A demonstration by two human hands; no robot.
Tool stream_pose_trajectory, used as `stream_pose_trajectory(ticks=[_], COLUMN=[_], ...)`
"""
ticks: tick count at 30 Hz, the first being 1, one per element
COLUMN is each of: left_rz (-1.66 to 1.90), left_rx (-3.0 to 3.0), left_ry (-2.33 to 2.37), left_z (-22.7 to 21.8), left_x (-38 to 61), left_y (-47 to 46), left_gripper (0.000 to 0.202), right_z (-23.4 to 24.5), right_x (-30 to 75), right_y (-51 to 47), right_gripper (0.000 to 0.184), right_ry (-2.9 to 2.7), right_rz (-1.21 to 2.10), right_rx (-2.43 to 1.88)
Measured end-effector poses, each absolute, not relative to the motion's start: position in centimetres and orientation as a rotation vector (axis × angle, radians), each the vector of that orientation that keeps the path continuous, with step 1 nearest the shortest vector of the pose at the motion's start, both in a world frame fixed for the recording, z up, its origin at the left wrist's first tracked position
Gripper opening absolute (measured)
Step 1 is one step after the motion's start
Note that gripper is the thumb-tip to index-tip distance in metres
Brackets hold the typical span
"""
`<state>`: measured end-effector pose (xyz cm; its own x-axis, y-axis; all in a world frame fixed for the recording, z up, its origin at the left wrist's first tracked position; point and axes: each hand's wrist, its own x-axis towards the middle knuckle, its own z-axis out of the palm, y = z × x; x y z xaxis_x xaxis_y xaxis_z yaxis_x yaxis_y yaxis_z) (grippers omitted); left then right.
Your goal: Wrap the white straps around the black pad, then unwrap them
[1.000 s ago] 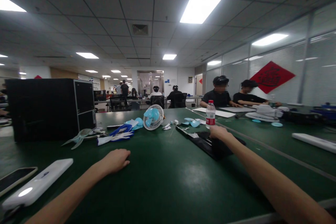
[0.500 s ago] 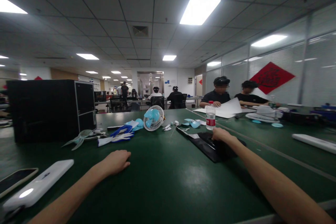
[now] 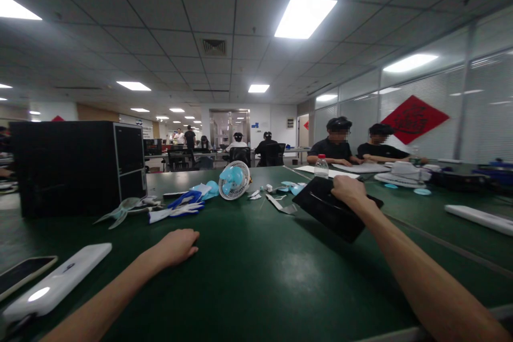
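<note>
My right hand (image 3: 349, 189) grips the upper edge of a flat black rectangular thing (image 3: 334, 209), perhaps a bag or sleeve, and holds it tilted with its lower part raised off the green table (image 3: 256, 283). Behind it stands a clear bottle with a red cap (image 3: 321, 165), its lower part hidden. Resting on the table at the left, my left hand (image 3: 180, 246) has its fingers curled in, and nothing shows in them. White and grey strips (image 3: 280, 204) lie just left of the black thing.
A small white fan with blue blades (image 3: 234, 180) leans near the middle. Blue-white gloves (image 3: 178, 207) and clear plastic pieces (image 3: 120, 212) lie before a black computer case (image 3: 68, 168). A white device (image 3: 60, 280) and a phone (image 3: 26, 273) lie left. Two people sit at the right.
My right hand has lifted the black thing off the table and moved it slightly right, uncovering the strips. My left hand stays put. A person opposite has lowered a large white sheet.
</note>
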<state>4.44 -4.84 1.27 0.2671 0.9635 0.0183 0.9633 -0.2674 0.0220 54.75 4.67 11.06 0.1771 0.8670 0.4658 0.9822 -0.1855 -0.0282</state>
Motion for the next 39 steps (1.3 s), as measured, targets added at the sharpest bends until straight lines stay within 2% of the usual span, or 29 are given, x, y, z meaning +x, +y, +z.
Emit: stream_pose_trajectory(ticks=[8, 15, 23, 32, 39], left_rz=[0.043, 0.049, 0.116, 0.467, 0.461], left_rx=[2.456, 2.469, 2.507, 2.556, 2.466], left_ry=[1.918, 1.901, 1.922, 1.666, 1.532], left_z=[1.7, 1.1, 1.8, 0.7, -0.1], left_x=[4.9, 4.2, 5.1, 6.1, 6.2], left_y=[-5.4, -4.7, -5.3, -4.3, -4.3], left_gripper=[0.031, 0.031, 0.029, 0.056, 0.07], right_z=[12.0, 8.1, 4.9, 3.8, 3.0], right_x=[51.5, 45.5, 38.4, 32.0, 29.8], right_y=[3.2, 4.0, 2.4, 1.3, 0.9], right_gripper=[0.025, 0.024, 0.029, 0.028, 0.028], right_ry=[-1.839, -2.316, -2.619, -2.788, -2.829], right_rz=[-0.712, -0.35, -0.147, -0.176, -0.056], right_rx=[-1.988, -1.624, -1.333, -1.078, -0.945])
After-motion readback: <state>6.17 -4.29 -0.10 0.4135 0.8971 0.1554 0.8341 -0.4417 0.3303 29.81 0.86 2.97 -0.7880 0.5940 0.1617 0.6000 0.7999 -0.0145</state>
